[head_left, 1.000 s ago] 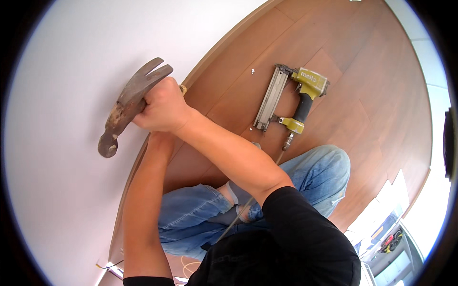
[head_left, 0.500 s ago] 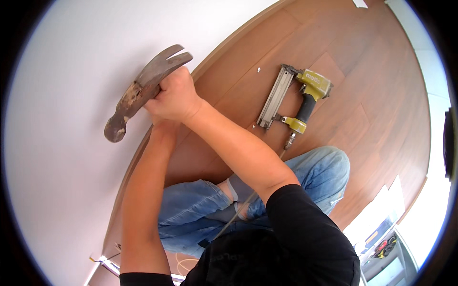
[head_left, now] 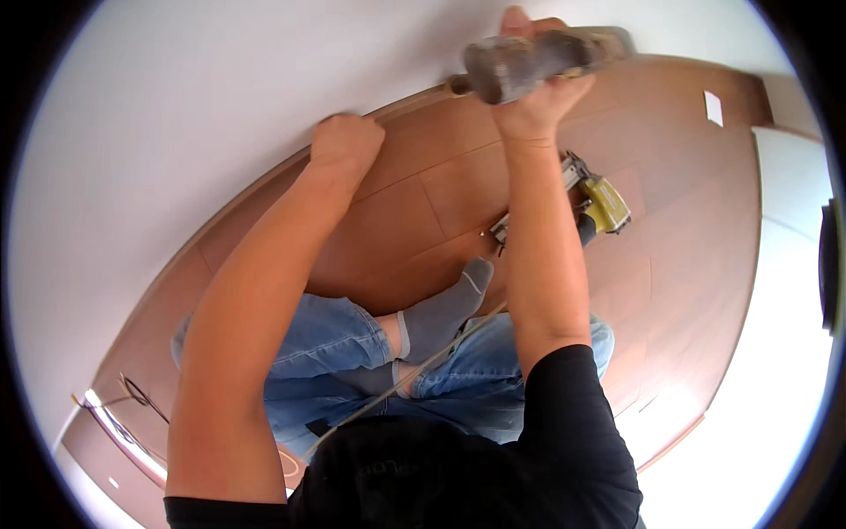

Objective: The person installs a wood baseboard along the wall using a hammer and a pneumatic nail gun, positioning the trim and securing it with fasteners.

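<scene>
A claw hammer (head_left: 529,66) with a worn, scuffed metal head is gripped in my right hand (head_left: 538,110), raised near the wall at upper centre. Motion blurs the head, and it hides most of the handle. My left hand (head_left: 346,141) is closed, back of the hand up, at the foot of the white wall (head_left: 220,106) against the wooden baseboard (head_left: 410,103). What its fingers hold, if anything, is hidden. Partly behind my right forearm, a yellow-green nail gun (head_left: 608,207) with a black grip lies on the floor.
The brown plank floor (head_left: 397,212) runs along the wall. An air hose (head_left: 388,394) crosses my bent, jeans-clad legs (head_left: 335,339). A white card (head_left: 713,108) lies at far right. Dark cables (head_left: 137,392) lie at lower left.
My hands, close together before, are now apart. The right has swung rightward with the hammer; the left stays low by the wall. The view has also turned, and my right forearm now covers part of the nail gun.
</scene>
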The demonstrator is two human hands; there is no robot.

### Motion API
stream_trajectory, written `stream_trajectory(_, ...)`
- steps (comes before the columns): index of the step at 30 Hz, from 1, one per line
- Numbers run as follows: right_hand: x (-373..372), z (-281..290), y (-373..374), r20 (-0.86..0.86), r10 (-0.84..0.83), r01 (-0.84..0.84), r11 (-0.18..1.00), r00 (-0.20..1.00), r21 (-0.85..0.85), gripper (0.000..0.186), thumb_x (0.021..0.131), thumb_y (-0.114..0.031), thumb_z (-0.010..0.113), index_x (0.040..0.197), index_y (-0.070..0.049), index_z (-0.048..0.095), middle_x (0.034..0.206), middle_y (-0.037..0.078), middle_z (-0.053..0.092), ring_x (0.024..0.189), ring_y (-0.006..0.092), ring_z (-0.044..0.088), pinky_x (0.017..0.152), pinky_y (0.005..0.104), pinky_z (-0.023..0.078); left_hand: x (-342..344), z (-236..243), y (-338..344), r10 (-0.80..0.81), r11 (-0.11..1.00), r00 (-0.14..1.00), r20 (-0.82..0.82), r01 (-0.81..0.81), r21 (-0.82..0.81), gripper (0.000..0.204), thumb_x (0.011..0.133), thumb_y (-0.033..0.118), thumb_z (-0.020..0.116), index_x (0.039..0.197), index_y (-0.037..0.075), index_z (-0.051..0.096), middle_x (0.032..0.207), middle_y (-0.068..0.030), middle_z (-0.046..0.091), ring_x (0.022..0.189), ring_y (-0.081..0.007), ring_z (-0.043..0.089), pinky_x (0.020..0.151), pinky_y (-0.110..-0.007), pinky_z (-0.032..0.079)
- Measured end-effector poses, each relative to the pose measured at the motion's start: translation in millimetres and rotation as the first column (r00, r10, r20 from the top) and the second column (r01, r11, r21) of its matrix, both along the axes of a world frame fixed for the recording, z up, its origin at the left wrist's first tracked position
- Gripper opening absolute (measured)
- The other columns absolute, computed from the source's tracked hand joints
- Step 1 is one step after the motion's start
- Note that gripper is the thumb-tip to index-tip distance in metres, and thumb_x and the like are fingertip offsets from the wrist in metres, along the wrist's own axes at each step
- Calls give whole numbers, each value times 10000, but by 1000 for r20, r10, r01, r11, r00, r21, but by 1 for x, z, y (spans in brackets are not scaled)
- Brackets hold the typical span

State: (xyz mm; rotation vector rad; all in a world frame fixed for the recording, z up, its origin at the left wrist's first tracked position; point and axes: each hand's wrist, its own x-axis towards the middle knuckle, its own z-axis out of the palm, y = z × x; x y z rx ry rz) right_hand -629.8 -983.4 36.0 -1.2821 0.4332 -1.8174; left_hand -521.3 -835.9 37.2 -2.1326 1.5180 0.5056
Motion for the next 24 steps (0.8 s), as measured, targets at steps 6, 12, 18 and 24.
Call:
stream_trajectory(6,-12,7,4,-138,267,-272,962,954,-23,273,897,15,791,1050,-76,585,952,37,632,817,141,623,767,311,550,12,4,10,-30,998,999,-27,31,50,200,937,86,653,1051,102,816,1114,-115,789,1039,-292,767,830,-409,640)
stream_trajectory(12,-12,51,31,-207,190,-191,981,960,17,178,721,-65,789,852,-16,679,783,14,687,656,122,607,621,297,525,10,4,13,-1,1000,1000,-26,1,8,210,917,37,668,1061,98,809,1150,-116,779,1083,-291,753,864,-404,633)
stream_trajectory(18,0,19,31,305,377,-429,894,875,126,190,951,-111,783,1050,-65,628,882,24,642,858,156,665,784,338,574,8,10,7,12,998,998,-69,-8,60,206,931,39,661,1083,64,797,1162,-124,774,1120,-300,741,884,-408,628)
stream_trajectory(24,-20,7,4,-94,317,-319,948,944,-2,178,969,-139,780,1013,-54,630,890,-8,641,913,137,656,798,339,569,4,9,10,-6,998,1000,4,7,-63,199,923,32,660,1062,59,800,1161,-140,773,1077,-329,752,868,-428,632)
